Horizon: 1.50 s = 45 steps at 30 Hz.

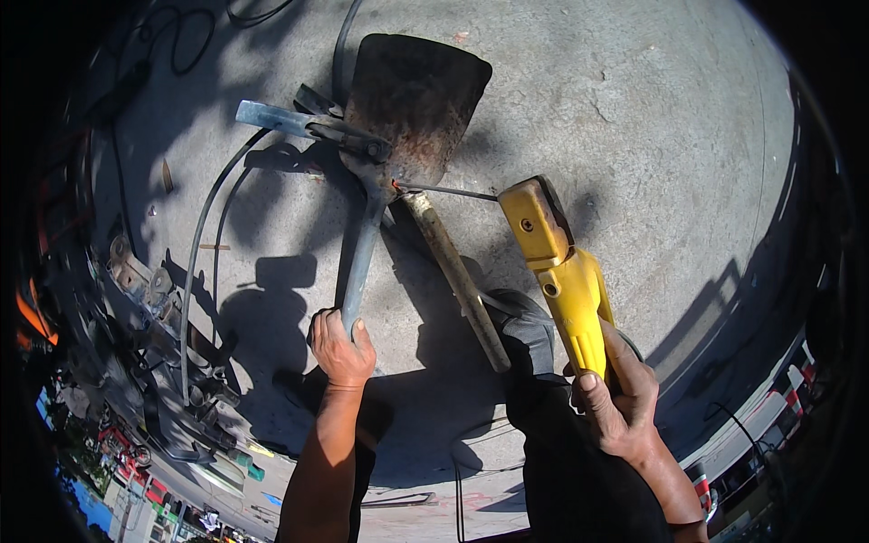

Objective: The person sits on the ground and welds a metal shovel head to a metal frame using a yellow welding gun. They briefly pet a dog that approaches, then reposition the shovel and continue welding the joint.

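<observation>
1. Head view: the left hand (341, 348) had its fingers wrapped tight around the lower end of a grey metal bar (360, 258), which ran up to the neck of a rusty shovel blade (412, 104) lying flat on the concrete ground (634, 136), near the top middle of the view.
2. The right hand (625, 398) was curled shut around the grip of a yellow electrode holder (561, 271), its thin welding rod (448, 191) reaching left to touch the blade's neck.
3. The shovel looked heavy, stiff and rough with rust, not slippery; the bar and the rusty shaft (457, 281) seemed the safest places to grip.
4. Its long axis ran from the blade at the top down and right along the shaft; the blade pointed away from the person.
</observation>
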Motion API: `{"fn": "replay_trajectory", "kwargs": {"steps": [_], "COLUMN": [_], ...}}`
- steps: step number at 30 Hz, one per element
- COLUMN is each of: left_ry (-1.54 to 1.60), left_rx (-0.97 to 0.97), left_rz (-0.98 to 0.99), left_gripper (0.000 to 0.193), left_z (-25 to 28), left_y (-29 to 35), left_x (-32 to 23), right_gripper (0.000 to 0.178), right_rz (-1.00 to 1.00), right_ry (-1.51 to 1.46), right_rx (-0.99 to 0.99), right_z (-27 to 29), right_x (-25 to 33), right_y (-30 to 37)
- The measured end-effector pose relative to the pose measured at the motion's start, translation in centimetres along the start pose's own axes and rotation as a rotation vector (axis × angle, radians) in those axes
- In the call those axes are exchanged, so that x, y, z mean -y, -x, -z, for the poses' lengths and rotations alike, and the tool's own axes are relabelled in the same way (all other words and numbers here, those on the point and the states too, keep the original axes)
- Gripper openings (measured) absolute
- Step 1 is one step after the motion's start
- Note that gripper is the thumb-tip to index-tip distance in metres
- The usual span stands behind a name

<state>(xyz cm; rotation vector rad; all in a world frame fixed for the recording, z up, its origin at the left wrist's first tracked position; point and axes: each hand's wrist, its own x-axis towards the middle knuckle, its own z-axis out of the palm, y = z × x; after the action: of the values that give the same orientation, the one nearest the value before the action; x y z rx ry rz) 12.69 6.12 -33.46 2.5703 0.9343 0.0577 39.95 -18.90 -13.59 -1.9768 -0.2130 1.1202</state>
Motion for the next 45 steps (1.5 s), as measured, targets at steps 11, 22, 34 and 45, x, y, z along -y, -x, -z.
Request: {"fn": "replay_trajectory", "kwargs": {"steps": [11,22,34,45], "left_ry": [-0.002,-0.010,-0.006,-0.008], "left_rx": [0.007,0.009,0.002,0.006], "left_rz": [0.006,0.009,0.000,-0.006], "left_gripper": [0.038,0.039,0.037,0.035], "left_z": [0.2,-0.1,-0.3,-0.2], "left_y": [-0.1,0.1,0.2,0.2], "left_x": [-0.3,0.1,0.2,0.3], "right_gripper": [0.059,0.066,0.059,0.057], "right_rz": [0.028,0.065,-0.003,0.086], "right_ry": [0.032,-0.028,-0.008,0.045], "right_rx": [0.020,-0.052,-0.062,0.000], "right_z": [0.1,0.0,0.6,0.2], "right_x": [0.2,-0.3,-0.3,0.0], "right_y": [-0.2,0.4,0.9,-0.1]}}
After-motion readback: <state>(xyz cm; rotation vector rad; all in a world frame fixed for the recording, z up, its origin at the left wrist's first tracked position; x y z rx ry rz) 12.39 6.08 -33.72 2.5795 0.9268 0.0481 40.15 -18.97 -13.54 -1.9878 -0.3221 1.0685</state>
